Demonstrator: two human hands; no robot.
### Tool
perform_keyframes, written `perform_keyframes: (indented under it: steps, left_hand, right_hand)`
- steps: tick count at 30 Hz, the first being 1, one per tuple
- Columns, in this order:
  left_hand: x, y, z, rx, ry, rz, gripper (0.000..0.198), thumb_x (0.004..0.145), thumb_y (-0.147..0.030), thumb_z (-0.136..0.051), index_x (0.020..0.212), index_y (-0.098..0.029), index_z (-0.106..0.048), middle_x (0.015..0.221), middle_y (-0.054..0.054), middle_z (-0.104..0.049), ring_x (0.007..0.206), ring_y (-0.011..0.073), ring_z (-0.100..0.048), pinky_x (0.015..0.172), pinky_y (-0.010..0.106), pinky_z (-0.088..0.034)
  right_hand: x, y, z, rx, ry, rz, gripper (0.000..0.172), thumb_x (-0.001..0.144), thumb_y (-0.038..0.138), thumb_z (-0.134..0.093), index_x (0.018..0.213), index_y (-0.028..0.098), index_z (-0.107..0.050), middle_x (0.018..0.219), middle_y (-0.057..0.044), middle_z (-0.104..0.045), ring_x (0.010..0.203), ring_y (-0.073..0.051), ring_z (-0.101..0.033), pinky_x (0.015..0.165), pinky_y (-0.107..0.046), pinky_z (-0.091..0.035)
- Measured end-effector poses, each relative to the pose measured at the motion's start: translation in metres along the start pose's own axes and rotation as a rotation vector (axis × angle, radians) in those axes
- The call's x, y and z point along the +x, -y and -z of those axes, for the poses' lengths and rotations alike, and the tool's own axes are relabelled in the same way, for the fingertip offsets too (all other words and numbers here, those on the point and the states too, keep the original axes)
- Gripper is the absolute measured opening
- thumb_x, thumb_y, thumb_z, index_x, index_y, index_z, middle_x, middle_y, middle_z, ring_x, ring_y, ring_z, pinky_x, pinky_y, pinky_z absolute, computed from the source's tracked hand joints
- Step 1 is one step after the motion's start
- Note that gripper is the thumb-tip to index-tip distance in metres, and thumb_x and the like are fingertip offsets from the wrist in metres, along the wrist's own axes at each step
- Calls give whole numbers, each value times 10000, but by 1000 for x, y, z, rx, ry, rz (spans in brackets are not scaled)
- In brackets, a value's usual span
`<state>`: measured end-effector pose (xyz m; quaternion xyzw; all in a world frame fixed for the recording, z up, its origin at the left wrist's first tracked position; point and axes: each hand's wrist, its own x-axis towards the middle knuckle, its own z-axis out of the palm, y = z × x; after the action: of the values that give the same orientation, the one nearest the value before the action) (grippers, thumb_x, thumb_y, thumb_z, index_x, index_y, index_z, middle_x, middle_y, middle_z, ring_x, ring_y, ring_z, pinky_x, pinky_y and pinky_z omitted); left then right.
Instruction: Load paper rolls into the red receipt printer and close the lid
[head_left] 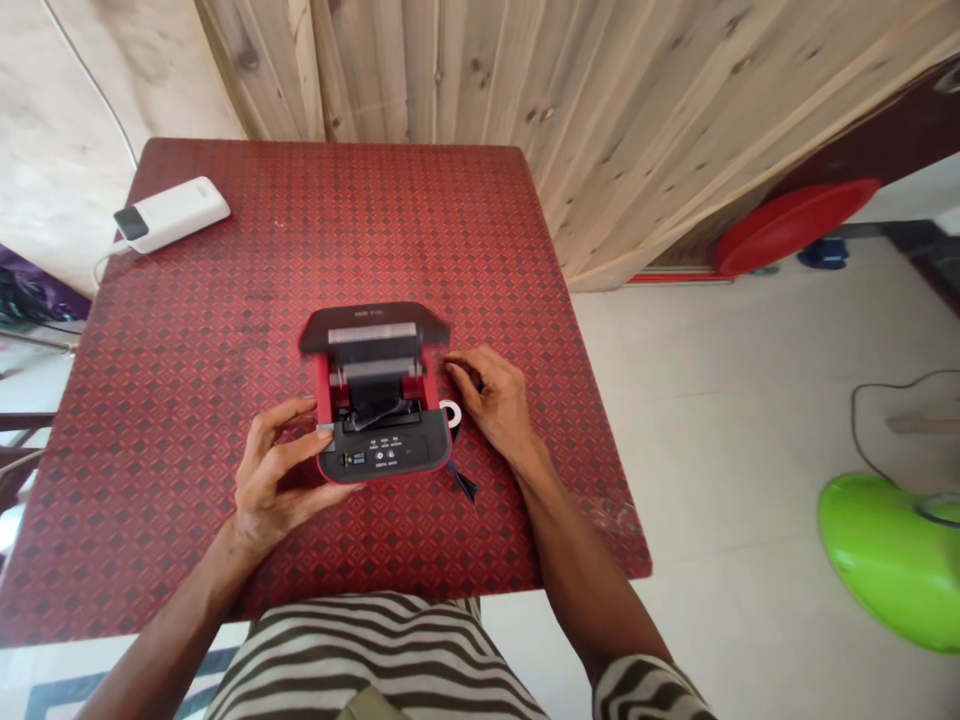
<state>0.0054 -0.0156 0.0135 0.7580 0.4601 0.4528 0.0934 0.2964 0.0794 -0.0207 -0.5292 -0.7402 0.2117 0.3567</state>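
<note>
A red and black label printer (pixel 386 445) is on the table in front of me, its black lid (pixel 379 320) raised and slightly blurred. A dark ribbon (pixel 375 395) runs down inside it. My left hand (pixel 274 465) grips the printer's left side, fingers at the side and on its top corner, thumb along the front edge. Close to the printer's right side is my right hand (pixel 491 395), its fingers curled in towards the thumb; whatever they pinch, if anything, is hidden. Between this hand and the printer shows a white ring (pixel 451 414), with a dark strip (pixel 465 485) trailing below.
The red patterned table (pixel 375 220) holds a white power bank (pixel 174 215) with a cable at the back left. A wooden plank wall (pixel 480 70) rises behind. On the floor to the right are a green plastic object (pixel 885 560) and a red round object (pixel 795 225).
</note>
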Motion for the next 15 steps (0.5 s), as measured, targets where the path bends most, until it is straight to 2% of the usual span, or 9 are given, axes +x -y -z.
perform_keyframes:
  steps: [5,9,12,14,15]
  left_hand:
    - [-3,1,-2,52,-31,-61,653,729,-311,-931,1285,-233,-597,1322,126,-618,1179,257,-666,908,415,-636]
    - [-5,0,-2,123,-42,-88,649,772,-329,-901,1320,-219,-572,1298,138,-631,1192,260,-658,965,430,-611]
    - [-6,0,-1,150,-41,-90,679,782,-346,-892,1360,-235,-553,1311,136,-633,1188,263,-661,975,436,-610]
    - [-6,0,-1,160,-41,-92,740,783,-346,-890,1415,-239,-519,1310,138,-636,1185,268,-662,974,441,-613]
    - [-6,0,-1,164,-41,-95,767,786,-347,-888,1439,-238,-502,1308,140,-636,1185,269,-662,973,441,-614]
  right_hand:
    - [1,9,8,56,-42,6,174,999,242,-589,978,197,-757,888,-63,-761,808,-196,-697,768,-336,-543]
    - [3,50,33,60,-131,94,130,1003,251,-650,999,210,-774,912,-39,-773,781,-170,-696,742,-317,-554]
    - [12,91,41,-71,21,267,149,1030,244,-634,1039,204,-777,1001,-52,-786,915,-182,-718,857,-327,-572]
    - [25,116,36,-244,217,342,171,1041,204,-605,1083,180,-769,1091,-82,-784,1031,-217,-719,914,-349,-563]
    - [33,127,31,-342,326,349,185,1043,179,-589,1109,165,-761,1117,-96,-778,1052,-234,-720,895,-353,-563]
